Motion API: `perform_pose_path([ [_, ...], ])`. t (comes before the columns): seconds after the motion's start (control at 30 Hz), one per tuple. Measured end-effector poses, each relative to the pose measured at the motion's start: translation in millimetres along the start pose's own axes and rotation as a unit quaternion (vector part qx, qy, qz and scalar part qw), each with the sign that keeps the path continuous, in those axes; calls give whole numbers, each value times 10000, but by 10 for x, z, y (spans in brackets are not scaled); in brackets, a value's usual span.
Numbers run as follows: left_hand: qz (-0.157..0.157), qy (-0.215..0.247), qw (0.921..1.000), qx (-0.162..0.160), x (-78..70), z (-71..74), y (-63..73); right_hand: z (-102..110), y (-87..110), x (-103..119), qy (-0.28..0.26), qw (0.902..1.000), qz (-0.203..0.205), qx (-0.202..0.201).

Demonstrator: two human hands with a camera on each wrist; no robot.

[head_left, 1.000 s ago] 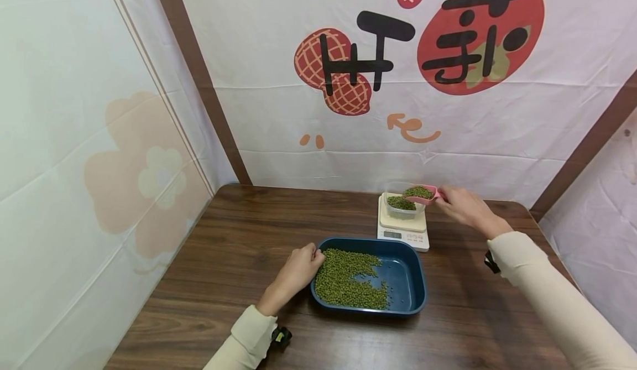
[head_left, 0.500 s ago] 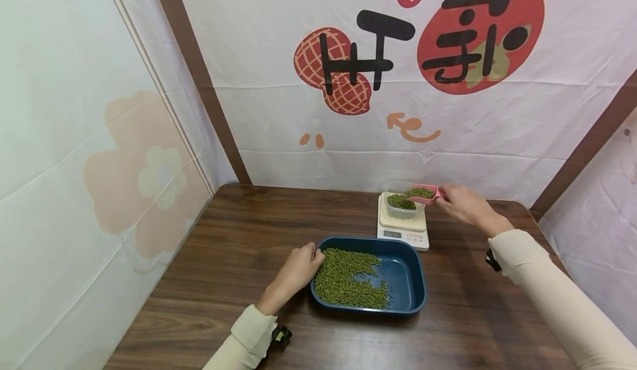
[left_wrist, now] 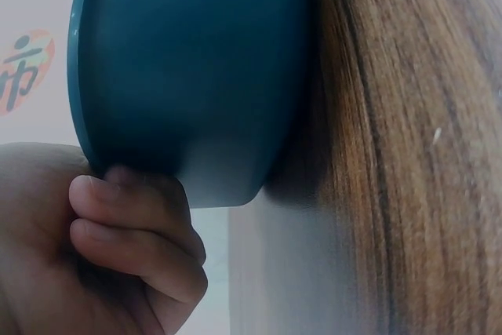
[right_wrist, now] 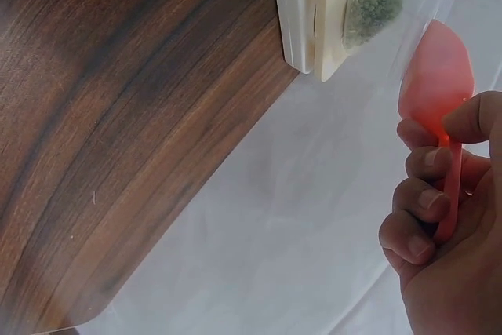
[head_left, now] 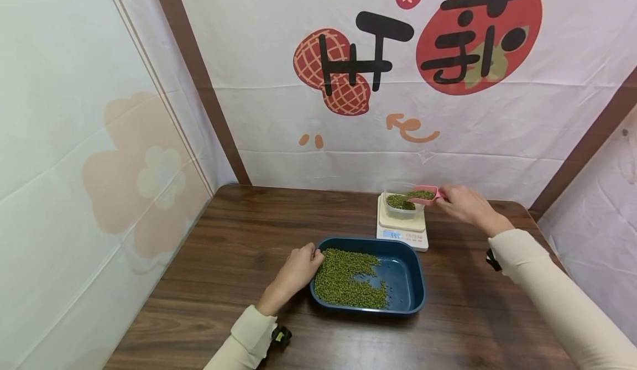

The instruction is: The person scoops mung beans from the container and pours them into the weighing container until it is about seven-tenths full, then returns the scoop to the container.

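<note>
My left hand (head_left: 301, 265) grips the left rim of a blue plastic basin (head_left: 404, 284), fingers curled at its edge in the left wrist view. Green mung beans (head_left: 343, 281) cover the basin's left and middle; its right side shows bare bottom. My right hand (right_wrist: 447, 209) holds a pink scoop (right_wrist: 439, 76) by the handle, fingers wrapped round it. The scoop carries mung beans and tips left over the rim of a clear plastic box (head_left: 400, 214). Mung beans also lie in that box, which stands on a white kitchen scale (head_left: 415, 241) with a lit display.
The dark wooden table (head_left: 239, 237) reaches back to a printed white curtain (head_left: 278, 171). Its far right corner lies under my right forearm. Basin and scale stand close together, the scale just behind the basin's far rim.
Beans in the scoop have dwindled a little as it tips over the box. The scale's display has turned from dim to lit blue. My left hand and the basin stay put.
</note>
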State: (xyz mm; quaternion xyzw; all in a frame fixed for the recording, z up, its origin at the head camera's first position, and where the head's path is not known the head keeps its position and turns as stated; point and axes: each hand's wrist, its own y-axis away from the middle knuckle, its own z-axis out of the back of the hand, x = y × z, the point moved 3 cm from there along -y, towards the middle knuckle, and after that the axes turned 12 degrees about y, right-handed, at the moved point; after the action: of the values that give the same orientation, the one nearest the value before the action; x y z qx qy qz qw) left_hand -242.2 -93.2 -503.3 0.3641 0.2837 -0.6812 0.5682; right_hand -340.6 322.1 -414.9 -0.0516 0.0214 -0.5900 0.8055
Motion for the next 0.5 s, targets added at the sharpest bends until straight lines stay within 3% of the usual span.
perform_pose_path([
  [0.5, -15, -18, 10000, 11, 0, 0, 6, 62, -3, 6, 158, 9999, 9, 50],
])
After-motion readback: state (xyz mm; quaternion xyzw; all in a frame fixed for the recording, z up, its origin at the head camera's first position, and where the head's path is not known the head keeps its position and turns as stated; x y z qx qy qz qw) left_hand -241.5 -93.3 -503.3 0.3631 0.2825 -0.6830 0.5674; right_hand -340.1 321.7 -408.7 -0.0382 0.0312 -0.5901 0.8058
